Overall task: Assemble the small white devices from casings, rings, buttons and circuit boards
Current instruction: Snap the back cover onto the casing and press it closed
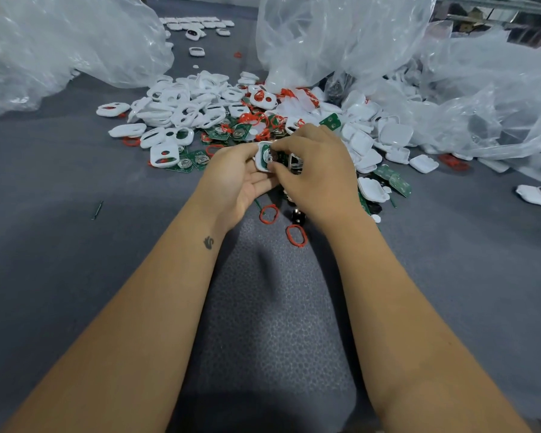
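Observation:
My left hand (231, 179) cups a white casing (262, 157) with a green circuit board (267, 156) lying inside it. My right hand (316, 170) pinches the same casing from the right, thumb and fingers pressed on the board. Just behind my hands spreads a heap of white casings (181, 110), red rings (256, 118) and green circuit boards (197, 159). Solid white back covers (394, 134) lie to the right. Two loose red rings (268, 214) (296, 235) rest on the mat below my hands, next to small black buttons (297, 215).
Large clear plastic bags stand at the back left (60, 48), back centre (334, 35) and right (497, 98). Finished white devices (197, 25) sit in rows far back; another (537, 195) lies at the right edge. A grey textured mat (272, 307) covers the table.

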The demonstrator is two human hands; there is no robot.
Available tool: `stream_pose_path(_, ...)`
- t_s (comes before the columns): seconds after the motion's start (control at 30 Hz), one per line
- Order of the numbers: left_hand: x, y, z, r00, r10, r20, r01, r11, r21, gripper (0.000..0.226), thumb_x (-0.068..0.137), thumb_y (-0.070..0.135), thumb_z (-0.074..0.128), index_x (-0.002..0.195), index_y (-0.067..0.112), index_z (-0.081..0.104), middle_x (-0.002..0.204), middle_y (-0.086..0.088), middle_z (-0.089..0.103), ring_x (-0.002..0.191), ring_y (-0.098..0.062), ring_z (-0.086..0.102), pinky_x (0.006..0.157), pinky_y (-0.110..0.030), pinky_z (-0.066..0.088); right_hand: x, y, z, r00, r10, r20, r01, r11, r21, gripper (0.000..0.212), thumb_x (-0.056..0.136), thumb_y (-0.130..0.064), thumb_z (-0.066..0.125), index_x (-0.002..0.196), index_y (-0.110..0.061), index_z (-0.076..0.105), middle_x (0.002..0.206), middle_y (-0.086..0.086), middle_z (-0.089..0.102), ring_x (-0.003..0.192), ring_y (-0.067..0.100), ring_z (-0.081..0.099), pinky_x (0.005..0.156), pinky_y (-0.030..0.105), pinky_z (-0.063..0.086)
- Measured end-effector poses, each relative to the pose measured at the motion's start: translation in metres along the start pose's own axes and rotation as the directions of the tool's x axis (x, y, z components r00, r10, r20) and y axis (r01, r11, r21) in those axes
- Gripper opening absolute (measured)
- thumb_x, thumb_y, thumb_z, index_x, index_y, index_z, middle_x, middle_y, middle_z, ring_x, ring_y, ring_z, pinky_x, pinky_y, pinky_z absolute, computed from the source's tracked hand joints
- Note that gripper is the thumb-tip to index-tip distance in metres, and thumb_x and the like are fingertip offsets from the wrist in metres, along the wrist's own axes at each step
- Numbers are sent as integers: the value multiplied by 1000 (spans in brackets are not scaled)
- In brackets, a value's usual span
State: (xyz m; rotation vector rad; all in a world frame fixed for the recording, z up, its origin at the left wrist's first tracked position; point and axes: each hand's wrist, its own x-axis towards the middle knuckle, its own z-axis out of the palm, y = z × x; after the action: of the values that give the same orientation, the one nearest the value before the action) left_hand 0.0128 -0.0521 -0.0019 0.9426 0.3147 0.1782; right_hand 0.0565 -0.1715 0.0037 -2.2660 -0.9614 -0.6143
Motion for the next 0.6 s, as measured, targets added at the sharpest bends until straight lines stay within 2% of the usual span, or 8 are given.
stream_pose_path(0.23, 2, -3, -2, 999, 36, -3, -36, 996, 78, 24, 101, 5, 41, 113, -7, 58, 110, -27, 62, 100, -32, 61, 84, -43, 58, -1, -2, 1, 1000, -5, -21, 6, 999, 42, 15, 79, -14, 67, 92, -8, 69, 90, 6, 63, 91, 24, 56, 78, 36, 45)
stream_pose_path(0.33, 3, -3, -3, 999, 52, -15, -50, 995, 83, 22, 100, 5, 41, 97, -1, 62, 96, -22, 66, 93, -31, 63, 82, -42, 58, -1, -3, 1, 999, 13, -34, -11, 998, 69, 13, 79, -15, 67, 90, -8, 68, 88, 5, 61, 87, 22, 55, 76, 35, 45)
stream_pose_path(0.43, 4, -3, -3, 998, 60, -7, -59, 995, 81, 23, 100, 5, 41, 94, 1, 63, 90, -18, 67, 88, -29, 65, 82, -42, 58, -1, -4, 0, 999, 14, -30, -12, 999, 47, 13, 78, -15, 67, 89, -7, 67, 88, 6, 61, 87, 23, 55, 77, 34, 44)
stream_pose_path(0.5, 4, -3, -3, 998, 62, -4, -62, 996, 71, 22, 99, 5, 43, 91, 2, 63, 84, -15, 68, 81, -26, 66, 76, -39, 60, -1, -5, 0, 999, 22, -31, -19, 997, 77, 13, 77, -13, 67, 88, -6, 67, 87, 6, 61, 86, 22, 54, 76, 33, 44)
stream_pose_path(0.6, 3, -2, -3, 999, 47, -7, -47, 999, 27, 20, 99, 6, 43, 91, 1, 60, 77, -12, 69, 71, -21, 69, 63, -32, 60, -1, -10, 0, 993, 113, -42, -101, 967, 234, 11, 76, -11, 69, 87, -10, 67, 86, -1, 59, 81, 13, 53, 73, 23, 44)
